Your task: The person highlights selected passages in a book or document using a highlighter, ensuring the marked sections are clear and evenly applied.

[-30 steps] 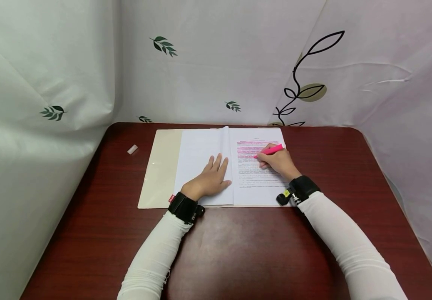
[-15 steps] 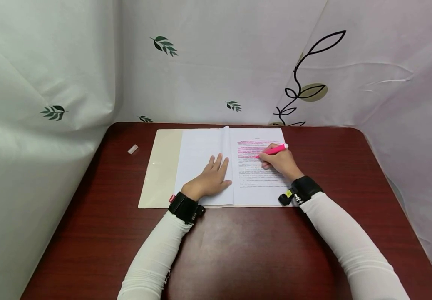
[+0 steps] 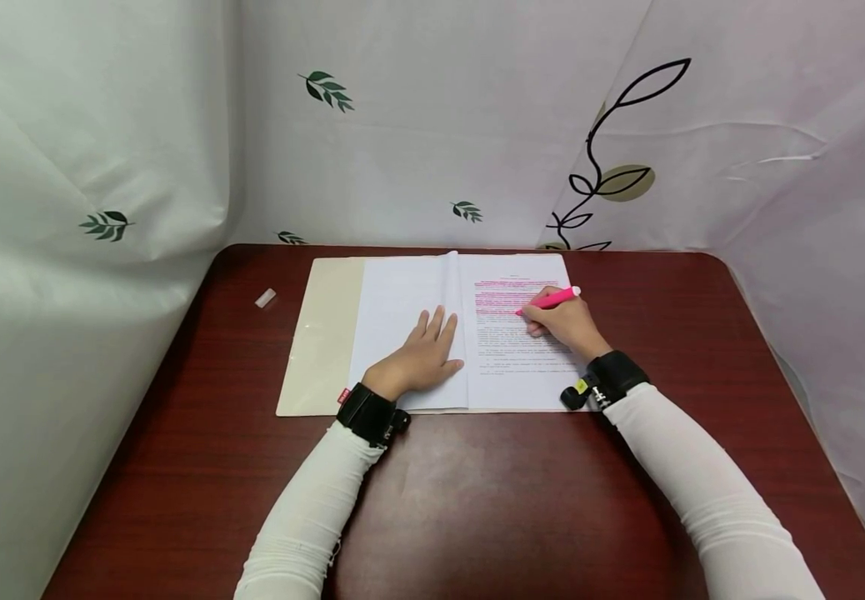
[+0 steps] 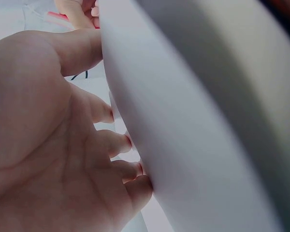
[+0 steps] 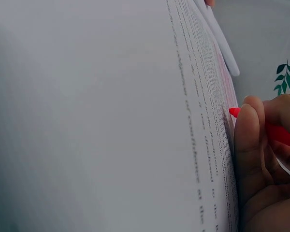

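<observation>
Right hand (image 3: 566, 323), right of centre in the frame, pinches a pink highlighter (image 3: 552, 298), its tip at the lower edge of the pink-marked lines (image 3: 500, 296) on the printed page (image 3: 511, 393); left hand (image 3: 419, 360), at centre, lies with straight, spread fingers on the facing page (image 3: 395, 292); likely faults: a slight tilt of the tip could carry ink into neighbouring lines, the print being closely set; the right fingers, overlapping the marked area, might smear any wet ink; were the left hand's pressure to slacken, the facing page could lift.
</observation>
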### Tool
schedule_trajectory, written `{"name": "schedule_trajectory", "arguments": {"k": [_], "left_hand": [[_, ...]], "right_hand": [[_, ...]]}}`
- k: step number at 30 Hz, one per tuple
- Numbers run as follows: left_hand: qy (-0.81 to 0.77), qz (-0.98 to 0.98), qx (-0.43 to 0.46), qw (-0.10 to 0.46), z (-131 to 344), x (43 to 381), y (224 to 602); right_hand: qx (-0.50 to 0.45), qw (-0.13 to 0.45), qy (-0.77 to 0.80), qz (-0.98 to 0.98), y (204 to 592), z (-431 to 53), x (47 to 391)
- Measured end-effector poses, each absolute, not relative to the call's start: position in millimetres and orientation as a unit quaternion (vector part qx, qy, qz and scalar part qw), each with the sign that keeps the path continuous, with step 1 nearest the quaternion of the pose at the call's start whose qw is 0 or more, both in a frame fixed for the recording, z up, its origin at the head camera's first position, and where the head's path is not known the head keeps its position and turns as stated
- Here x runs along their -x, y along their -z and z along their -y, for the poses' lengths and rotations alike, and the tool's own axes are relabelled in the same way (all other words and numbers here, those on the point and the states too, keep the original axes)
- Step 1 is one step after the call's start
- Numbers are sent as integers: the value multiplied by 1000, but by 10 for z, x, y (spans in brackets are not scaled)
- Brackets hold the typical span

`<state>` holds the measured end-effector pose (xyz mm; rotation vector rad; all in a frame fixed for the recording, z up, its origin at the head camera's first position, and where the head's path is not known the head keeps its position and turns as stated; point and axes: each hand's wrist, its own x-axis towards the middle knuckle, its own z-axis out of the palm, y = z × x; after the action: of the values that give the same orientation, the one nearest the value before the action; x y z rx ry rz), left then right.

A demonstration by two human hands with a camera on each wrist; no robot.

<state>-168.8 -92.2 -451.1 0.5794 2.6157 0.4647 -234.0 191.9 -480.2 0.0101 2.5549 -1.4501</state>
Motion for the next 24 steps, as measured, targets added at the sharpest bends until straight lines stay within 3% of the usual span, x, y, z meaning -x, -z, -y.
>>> {"name": "schedule_trajectory", "arguments": {"k": [24], "left_hand": [[-163, -941, -209, 211, 924, 1702, 4527]], "right_hand": [[-1, 100, 482, -870, 4774, -1996, 2319]]}}
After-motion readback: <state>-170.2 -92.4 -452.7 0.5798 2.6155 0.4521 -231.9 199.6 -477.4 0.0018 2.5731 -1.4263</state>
